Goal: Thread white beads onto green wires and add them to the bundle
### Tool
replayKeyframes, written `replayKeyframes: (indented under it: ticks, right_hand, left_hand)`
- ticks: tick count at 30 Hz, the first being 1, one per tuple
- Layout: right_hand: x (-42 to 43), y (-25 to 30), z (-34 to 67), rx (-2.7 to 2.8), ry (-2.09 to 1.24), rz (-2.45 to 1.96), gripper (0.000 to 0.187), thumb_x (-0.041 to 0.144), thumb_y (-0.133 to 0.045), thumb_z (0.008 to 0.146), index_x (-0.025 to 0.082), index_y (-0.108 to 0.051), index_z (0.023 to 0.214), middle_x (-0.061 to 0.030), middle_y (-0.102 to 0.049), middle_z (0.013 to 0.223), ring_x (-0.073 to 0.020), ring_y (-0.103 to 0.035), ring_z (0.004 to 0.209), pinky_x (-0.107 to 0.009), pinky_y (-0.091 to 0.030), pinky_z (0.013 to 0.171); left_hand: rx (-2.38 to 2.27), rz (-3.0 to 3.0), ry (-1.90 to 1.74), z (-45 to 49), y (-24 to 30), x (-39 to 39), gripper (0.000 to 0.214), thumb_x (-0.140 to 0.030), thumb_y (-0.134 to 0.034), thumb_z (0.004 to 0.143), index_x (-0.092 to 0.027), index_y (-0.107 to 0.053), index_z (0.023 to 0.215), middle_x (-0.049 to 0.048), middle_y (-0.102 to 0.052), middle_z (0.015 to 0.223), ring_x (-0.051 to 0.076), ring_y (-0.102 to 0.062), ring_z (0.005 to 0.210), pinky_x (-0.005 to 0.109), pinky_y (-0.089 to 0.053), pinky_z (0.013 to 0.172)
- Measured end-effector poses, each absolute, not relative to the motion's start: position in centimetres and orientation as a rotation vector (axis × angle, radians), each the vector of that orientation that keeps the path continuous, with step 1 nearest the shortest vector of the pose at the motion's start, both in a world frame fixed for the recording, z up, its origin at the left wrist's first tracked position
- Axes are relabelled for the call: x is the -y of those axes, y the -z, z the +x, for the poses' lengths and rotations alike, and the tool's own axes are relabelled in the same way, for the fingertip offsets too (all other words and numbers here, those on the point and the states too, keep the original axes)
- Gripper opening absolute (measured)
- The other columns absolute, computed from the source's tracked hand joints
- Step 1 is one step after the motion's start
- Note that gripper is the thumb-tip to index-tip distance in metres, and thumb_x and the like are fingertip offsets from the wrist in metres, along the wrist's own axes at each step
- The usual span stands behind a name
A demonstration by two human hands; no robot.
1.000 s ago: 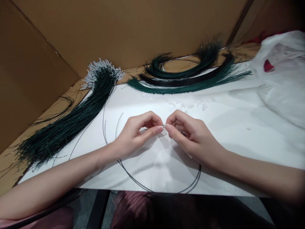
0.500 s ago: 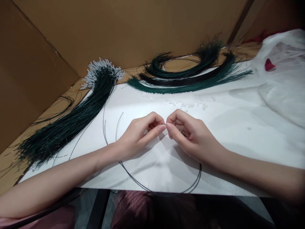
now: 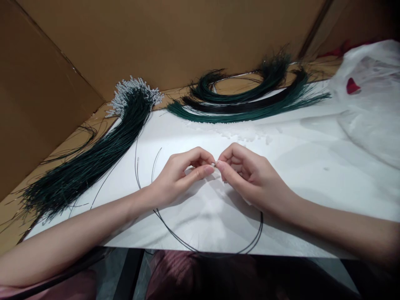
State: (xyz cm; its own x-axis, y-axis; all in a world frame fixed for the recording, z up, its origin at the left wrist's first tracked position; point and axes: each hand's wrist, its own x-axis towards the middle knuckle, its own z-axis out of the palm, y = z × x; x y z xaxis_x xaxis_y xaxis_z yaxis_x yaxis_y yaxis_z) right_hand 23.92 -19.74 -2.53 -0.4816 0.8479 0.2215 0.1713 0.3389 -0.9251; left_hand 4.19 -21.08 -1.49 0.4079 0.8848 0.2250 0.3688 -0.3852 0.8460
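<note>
My left hand [image 3: 184,173] and my right hand [image 3: 246,173] meet fingertip to fingertip above the white table board [image 3: 296,175], thumbs and index fingers pinched. Between them shows a tiny pale tip [image 3: 213,164], too small to make out. Thin dark green wires [image 3: 178,236] run from beneath my right hand, loop past the board's front edge, and pass under my left forearm. Their free ends stand out beyond that forearm. My right hand is closed on these wires; the part inside its fingers is hidden.
A thick bundle of dark green wires [image 3: 103,154] with white beaded tips [image 3: 134,93] lies at left. Curved wire bundles [image 3: 243,114] lie at the back, near scattered white bits [image 3: 243,132]. A clear plastic bag [image 3: 371,108] is at right; cardboard walls [image 3: 187,37] stand behind.
My left fingertips have shifted slightly left and opened a little, baring the small pale tip. The right hand and the wire loop have barely moved.
</note>
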Motion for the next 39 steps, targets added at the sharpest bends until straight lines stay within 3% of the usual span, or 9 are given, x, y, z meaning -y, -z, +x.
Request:
replayKeyframes:
  ticks: [14,28,39]
  right_hand:
    - [19.94,1.82,23.96,1.894,-1.156,-0.954,0.013,0.024,-0.050,0.093,0.019,-0.048,0.082,0.0053,-0.045,0.059,-0.0083,-0.040,0.051,-0.023,-0.031,0.048]
    - [19.65,2.53,24.05,1.958,-1.088,-0.884,0.010,0.019,-0.048,0.094,0.020,-0.046,0.085,0.0024,-0.051,0.067,-0.0099,-0.046,0.056,-0.024,-0.032,0.051]
    - [19.80,1.90,24.29,1.940,-1.090,-0.884,0.010,0.020,-0.048,0.095,0.020,-0.046,0.085,0.0054,-0.045,0.061,-0.0077,-0.039,0.049,-0.023,-0.030,0.047]
  left_hand:
    - [-1.111,2.016,-0.955,4.54,1.16,21.15,0.015,-0.030,-0.061,0.092,-0.016,-0.061,0.087,0.0007,-0.061,0.079,0.010,-0.055,0.070,0.022,-0.044,0.064]
    - [-1.109,2.050,-0.980,4.73,1.72,20.90,0.014,-0.029,-0.062,0.091,-0.016,-0.062,0.087,0.0017,-0.064,0.078,0.011,-0.056,0.068,0.022,-0.044,0.061]
    - [-1.083,2.109,-1.105,3.80,2.06,20.75,0.007,-0.023,-0.067,0.088,-0.017,-0.064,0.089,0.0019,-0.065,0.079,0.011,-0.059,0.071,0.023,-0.046,0.066]
